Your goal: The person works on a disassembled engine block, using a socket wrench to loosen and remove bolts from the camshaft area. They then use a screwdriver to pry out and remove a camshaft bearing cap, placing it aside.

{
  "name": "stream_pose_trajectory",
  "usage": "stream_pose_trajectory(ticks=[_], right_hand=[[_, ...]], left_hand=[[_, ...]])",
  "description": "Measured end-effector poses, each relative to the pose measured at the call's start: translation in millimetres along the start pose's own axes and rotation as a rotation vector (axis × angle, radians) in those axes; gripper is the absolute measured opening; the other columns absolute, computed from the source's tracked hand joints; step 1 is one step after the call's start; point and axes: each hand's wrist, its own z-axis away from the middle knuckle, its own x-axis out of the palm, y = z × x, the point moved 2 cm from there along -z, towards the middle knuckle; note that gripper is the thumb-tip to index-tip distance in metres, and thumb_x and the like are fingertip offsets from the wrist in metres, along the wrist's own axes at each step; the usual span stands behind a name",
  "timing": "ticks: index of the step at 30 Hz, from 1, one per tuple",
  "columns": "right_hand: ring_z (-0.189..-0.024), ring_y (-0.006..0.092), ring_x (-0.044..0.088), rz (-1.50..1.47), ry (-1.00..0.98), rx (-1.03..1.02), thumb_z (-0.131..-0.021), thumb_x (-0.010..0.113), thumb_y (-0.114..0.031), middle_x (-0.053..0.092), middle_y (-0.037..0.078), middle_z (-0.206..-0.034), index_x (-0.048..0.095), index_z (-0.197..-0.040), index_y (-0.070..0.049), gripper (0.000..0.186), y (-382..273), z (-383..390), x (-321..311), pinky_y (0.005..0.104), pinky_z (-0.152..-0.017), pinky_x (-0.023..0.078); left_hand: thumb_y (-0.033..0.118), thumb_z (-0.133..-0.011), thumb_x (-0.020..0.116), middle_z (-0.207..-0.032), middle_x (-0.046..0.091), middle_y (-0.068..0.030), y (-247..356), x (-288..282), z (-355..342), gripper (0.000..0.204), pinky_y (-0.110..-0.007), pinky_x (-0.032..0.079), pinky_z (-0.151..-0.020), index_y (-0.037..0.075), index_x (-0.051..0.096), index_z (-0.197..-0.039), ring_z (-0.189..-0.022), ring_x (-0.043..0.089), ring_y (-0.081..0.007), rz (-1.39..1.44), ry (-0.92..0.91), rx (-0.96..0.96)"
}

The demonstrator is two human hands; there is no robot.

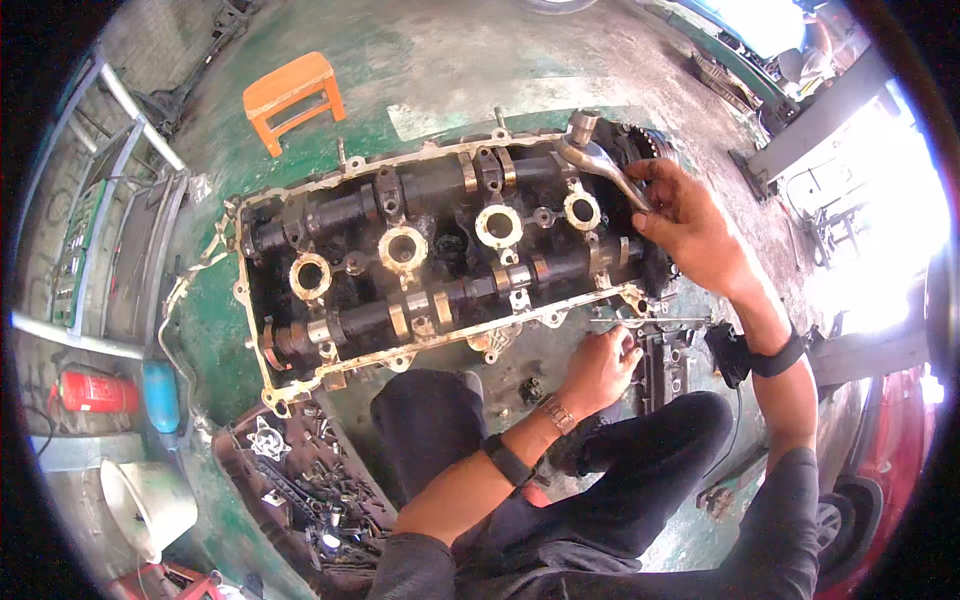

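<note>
An engine's cylinder head point(450, 239) lies before me with its two camshafts point(345, 205) bare and oily. Round pale-rimmed spark plug wells point(403, 249) run between them. My right hand point(690, 220) grips the handle of a metal socket wrench point(600, 160) over the head's far right corner. The wrench's socket end point(583, 126) points up and away from me. My left hand point(603, 366) is just off the near right edge of the head, its fingers curled in. Whatever those fingers may hold is hidden. A thin metal rod point(670, 320) lies just beyond that hand.
A brown tray point(240, 450) of loose bolts and parts stands at lower left. Beyond the engine is an orange stool point(290, 90). A fire extinguisher point(95, 392), a blue bottle point(160, 395) and a white bucket point(150, 505) are at left. A dark engine part point(657, 370) lies by my right knee.
</note>
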Motion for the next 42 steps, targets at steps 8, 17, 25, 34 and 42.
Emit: stream_pose_trajectory(ticks=[8, 17, 25, 34, 42], right_hand=[[-0.084, 0.0392, 0.061, 0.271, 0.2, -0.059, -0.089, 0.06, -0.006, 0.064, 0.023, -0.087, 0.05, -0.116, 0.002, 0.03, -2.1, 2.4, 23.5, 0.0472, -0.073, 0.049], [-0.072, 0.0446, 0.065, 0.658, 0.209, -0.063, -0.087, 0.064, -0.024, 0.065, 0.023, -0.073, 0.057, -0.1, -0.004, 0.025, -21.4, 1.8, 29.3, 0.0543, -0.066, 0.051], [-0.078, 0.0261, 0.071, 0.672, 0.249, -0.287, -0.077, 0.08, -0.015, 0.071, 0.017, -0.09, 0.067, -0.108, 0.002, 0.037, -68.1, -16.2, 12.5, 0.0347, -0.07, 0.055], [-0.102, 0.0385, 0.062, 0.697, 0.01, -0.53, -0.075, 0.079, -0.019, 0.063, 0.018, -0.108, 0.061, -0.12, -0.003, 0.051, -84.9, -74.3, 67.8, 0.0459, -0.087, 0.051], [-0.1, 0.04, 0.061, 0.687, -0.135, -0.568, -0.07, 0.082, -0.027, 0.064, 0.019, -0.101, 0.067, -0.107, -0.002, 0.047, -66.9, -98.6, 69.8, 0.0477, -0.086, 0.051]], left_hand=[[0.02, -0.089, 0.069, -0.076, 0.068, -0.0188, -4.3, -1.6, -0.2, 0.019, -0.042, 0.052, -0.064, 0.002, 0.063, -0.088, -0.069, 0.068, -0.035, -0.019, -0.026, -0.034], [0.02, -0.089, 0.069, -0.075, 0.068, -0.0195, -1.9, -1.5, 1.7, 0.02, -0.043, 0.052, -0.064, 0.001, 0.062, -0.089, -0.069, 0.067, -0.0361, -0.002, -0.022, -0.005], [0.019, -0.089, 0.068, -0.076, 0.067, -0.0197, 0.6, -1.1, 3.0, 0.019, -0.045, 0.05, -0.064, 0.001, 0.061, -0.088, -0.069, 0.066, -0.0374, 0.031, 0.009, 0.024], [0.02, -0.088, 0.068, -0.076, 0.066, -0.0192, 0.6, -6.5, 1.4, 0.02, -0.045, 0.05, -0.065, 0.002, 0.06, -0.087, -0.069, 0.065, -0.0383, 0.019, -0.012, -0.016], [0.02, -0.088, 0.068, -0.076, 0.066, -0.0194, 1.4, -8.3, 2.6, 0.021, -0.046, 0.05, -0.065, 0.001, 0.059, -0.087, -0.07, 0.065, -0.0391, 0.027, -0.005, -0.006]])
